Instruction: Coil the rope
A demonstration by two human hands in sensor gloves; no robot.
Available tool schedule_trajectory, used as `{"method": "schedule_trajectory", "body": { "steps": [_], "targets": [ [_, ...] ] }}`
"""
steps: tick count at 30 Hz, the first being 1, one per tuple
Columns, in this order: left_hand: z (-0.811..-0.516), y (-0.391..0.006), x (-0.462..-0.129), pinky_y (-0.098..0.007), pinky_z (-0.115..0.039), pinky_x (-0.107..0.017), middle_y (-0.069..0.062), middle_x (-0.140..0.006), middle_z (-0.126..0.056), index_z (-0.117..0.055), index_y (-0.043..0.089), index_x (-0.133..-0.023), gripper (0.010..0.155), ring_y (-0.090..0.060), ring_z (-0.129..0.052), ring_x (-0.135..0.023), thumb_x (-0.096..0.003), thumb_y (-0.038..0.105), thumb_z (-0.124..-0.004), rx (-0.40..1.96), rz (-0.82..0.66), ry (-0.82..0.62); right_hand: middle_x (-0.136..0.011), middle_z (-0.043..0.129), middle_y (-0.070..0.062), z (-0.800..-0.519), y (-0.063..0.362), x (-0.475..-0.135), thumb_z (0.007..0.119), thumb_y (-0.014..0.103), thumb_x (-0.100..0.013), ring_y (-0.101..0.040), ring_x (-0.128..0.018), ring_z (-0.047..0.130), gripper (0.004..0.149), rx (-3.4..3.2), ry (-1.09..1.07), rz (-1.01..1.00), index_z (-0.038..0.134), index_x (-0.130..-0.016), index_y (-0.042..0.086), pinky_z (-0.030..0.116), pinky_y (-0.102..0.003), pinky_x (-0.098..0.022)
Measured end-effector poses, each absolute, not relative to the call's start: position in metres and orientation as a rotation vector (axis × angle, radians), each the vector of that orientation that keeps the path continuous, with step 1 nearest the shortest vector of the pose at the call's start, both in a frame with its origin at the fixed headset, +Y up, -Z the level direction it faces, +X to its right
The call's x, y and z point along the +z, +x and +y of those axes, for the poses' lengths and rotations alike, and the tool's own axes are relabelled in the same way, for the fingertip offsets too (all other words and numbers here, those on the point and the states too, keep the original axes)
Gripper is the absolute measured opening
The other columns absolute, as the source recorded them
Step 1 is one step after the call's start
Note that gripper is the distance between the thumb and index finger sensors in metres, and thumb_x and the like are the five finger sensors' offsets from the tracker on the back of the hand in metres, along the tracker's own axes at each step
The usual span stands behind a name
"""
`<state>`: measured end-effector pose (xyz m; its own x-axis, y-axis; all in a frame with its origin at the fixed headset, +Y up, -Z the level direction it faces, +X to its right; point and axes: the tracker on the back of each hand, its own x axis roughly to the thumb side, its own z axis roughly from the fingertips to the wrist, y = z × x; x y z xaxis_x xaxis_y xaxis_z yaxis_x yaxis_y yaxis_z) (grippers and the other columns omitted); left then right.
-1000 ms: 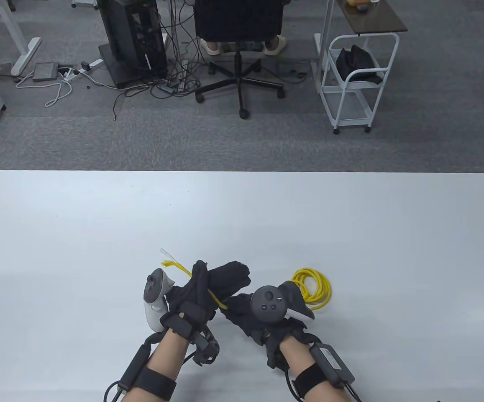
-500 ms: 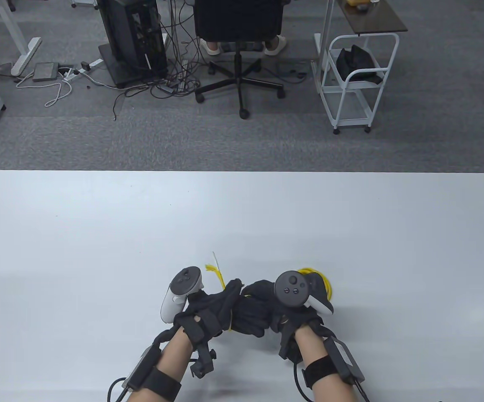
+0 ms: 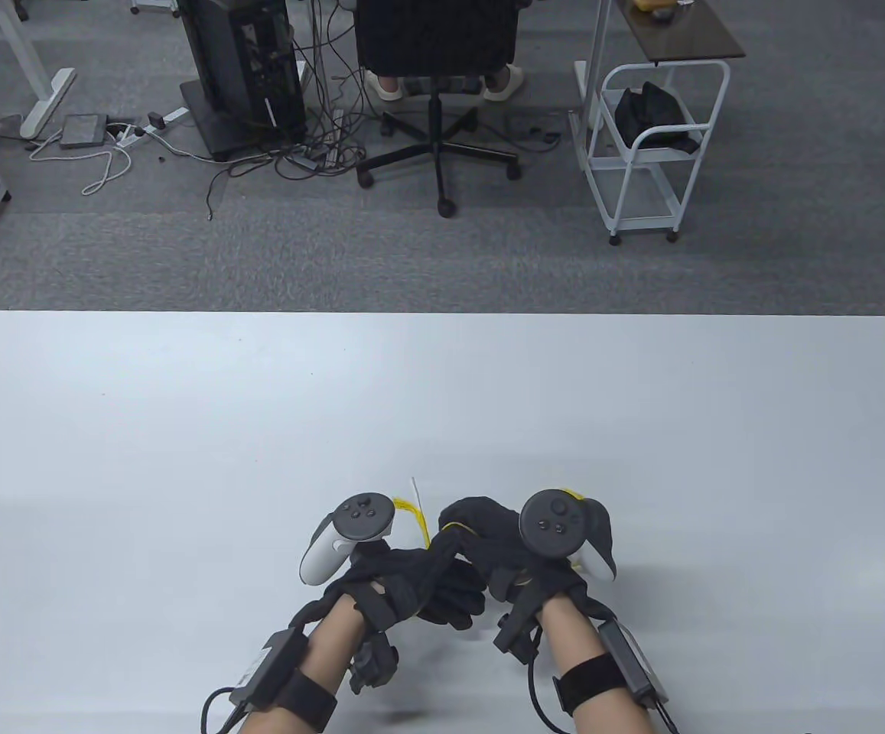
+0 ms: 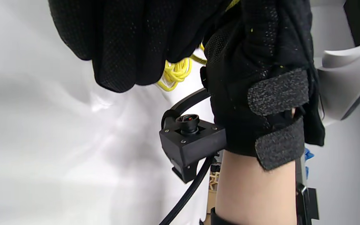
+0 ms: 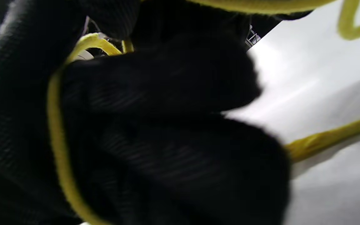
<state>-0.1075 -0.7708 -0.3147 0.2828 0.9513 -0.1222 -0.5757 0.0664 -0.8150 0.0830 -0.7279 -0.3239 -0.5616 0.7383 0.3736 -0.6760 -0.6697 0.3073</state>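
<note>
The yellow rope (image 3: pixel 420 521) shows as a frayed tail sticking up between my two hands, low in the middle of the white table (image 3: pixel 182 459). My left hand (image 3: pixel 419 569) is closed around the rope just below the tail. My right hand (image 3: pixel 480 527) is closed over the coiled part, which is mostly hidden under the hand and its tracker; a sliver of coil (image 3: pixel 578 497) peeks out behind the tracker. In the left wrist view a bunch of yellow loops (image 4: pixel 175 72) hangs under my left fingers (image 4: pixel 120 47). In the right wrist view the rope (image 5: pixel 58 140) wraps across my right fingers (image 5: pixel 167 93).
The two hands touch each other close to the table's near edge. Beyond the far edge stand an office chair (image 3: pixel 436 46), a white cart (image 3: pixel 645 153) and a computer tower (image 3: pixel 243 69) on the floor.
My left hand has moved right and the right hand has turned over the coil, so the coil is now covered. The frayed tail has swung from the left to upright between the hands.
</note>
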Motion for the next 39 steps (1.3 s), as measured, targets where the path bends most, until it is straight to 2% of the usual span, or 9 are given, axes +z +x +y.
{"method": "schedule_trajectory", "body": {
  "steps": [3,6,11,16,20,25,30,34,39],
  "targets": [
    [-0.773,-0.113,-0.316,-0.052,-0.070,-0.065,-0.026,-0.106,-0.082,-0.062,0.011,-0.114,0.090,-0.046,-0.091,-0.085,-0.0522,0.066,-0.026,1.371,-0.497,-0.883,-0.104,0.065,-0.020,-0.722,0.077,-0.322,0.067,0.034,-0.060,-0.048,-0.089,0.073,0.040,2.229,0.624,0.183,0.067,-0.094,0.014,0.052,-0.073,-0.065],
    [-0.774,-0.117,-0.317,-0.053,-0.067,-0.067,-0.026,-0.110,-0.077,-0.058,0.010,-0.116,0.090,-0.047,-0.087,-0.089,-0.0521,0.066,-0.026,1.408,-0.469,-0.838,-0.107,0.060,-0.022,-0.716,0.072,-0.318,0.067,0.034,-0.060,-0.050,-0.091,0.069,0.042,2.265,0.663,0.188,0.065,-0.095,0.013,0.050,-0.074,-0.065],
    [-0.770,-0.123,-0.318,-0.053,-0.062,-0.070,-0.027,-0.114,-0.068,-0.051,0.008,-0.117,0.088,-0.047,-0.080,-0.094,-0.0541,0.065,-0.028,1.302,-0.418,-0.705,-0.108,0.058,-0.021,-0.718,0.067,-0.304,0.066,0.034,-0.060,-0.050,-0.093,0.066,0.043,2.382,0.730,0.025,0.065,-0.096,0.012,0.050,-0.074,-0.065],
    [-0.762,-0.128,-0.316,-0.053,-0.059,-0.072,-0.027,-0.119,-0.057,-0.038,0.007,-0.119,0.082,-0.047,-0.074,-0.099,-0.0578,0.062,-0.034,1.222,-0.343,-0.494,-0.108,0.059,-0.021,-0.724,0.069,-0.297,0.066,0.035,-0.059,-0.050,-0.093,0.066,0.043,2.395,0.778,0.013,0.067,-0.096,0.012,0.050,-0.073,-0.066],
    [-0.758,-0.131,-0.315,-0.052,-0.053,-0.075,-0.023,-0.123,-0.044,-0.024,0.014,-0.119,0.077,-0.045,-0.064,-0.106,-0.0595,0.061,-0.039,1.265,-0.346,-0.399,-0.106,0.063,-0.020,-0.727,0.065,-0.292,0.066,0.037,-0.059,-0.048,-0.090,0.070,0.042,2.402,0.818,0.003,0.068,-0.096,0.015,0.052,-0.072,-0.065],
    [-0.756,-0.133,-0.314,-0.050,-0.048,-0.079,-0.014,-0.126,-0.035,-0.014,0.027,-0.117,0.072,-0.041,-0.055,-0.111,-0.0605,0.059,-0.044,1.383,-0.350,-0.380,-0.096,0.075,-0.017,-0.732,0.059,-0.291,0.065,0.038,-0.059,-0.044,-0.081,0.080,0.042,2.400,0.855,0.064,0.069,-0.095,0.018,0.056,-0.070,-0.065],
    [-0.750,-0.133,-0.314,-0.046,-0.046,-0.081,-0.007,-0.127,-0.037,-0.016,0.033,-0.115,0.067,-0.035,-0.051,-0.114,-0.0616,0.055,-0.048,1.410,-0.398,-0.315,-0.093,0.080,-0.016,-0.739,0.060,-0.294,0.065,0.038,-0.059,-0.043,-0.077,0.084,0.041,2.412,0.854,0.158,0.070,-0.095,0.018,0.058,-0.068,-0.064],
    [-0.745,-0.129,-0.312,-0.044,-0.045,-0.081,-0.005,-0.126,-0.043,-0.029,0.033,-0.117,0.062,-0.032,-0.052,-0.114,-0.0616,0.052,-0.051,1.512,-0.441,-0.297,-0.092,0.080,-0.016,-0.743,0.063,-0.298,0.065,0.038,-0.059,-0.043,-0.077,0.084,0.041,2.427,0.836,0.196,0.071,-0.094,0.018,0.058,-0.068,-0.064],
    [-0.741,-0.124,-0.310,-0.039,-0.058,-0.079,-0.004,-0.120,-0.067,-0.056,0.032,-0.114,0.058,-0.028,-0.073,-0.107,-0.0602,0.054,-0.052,1.672,-0.505,-0.318,-0.092,0.080,-0.017,-0.748,0.068,-0.302,0.065,0.039,-0.059,-0.043,-0.077,0.084,0.041,2.447,0.802,0.227,0.071,-0.094,0.018,0.058,-0.068,-0.064]
  ]
}}
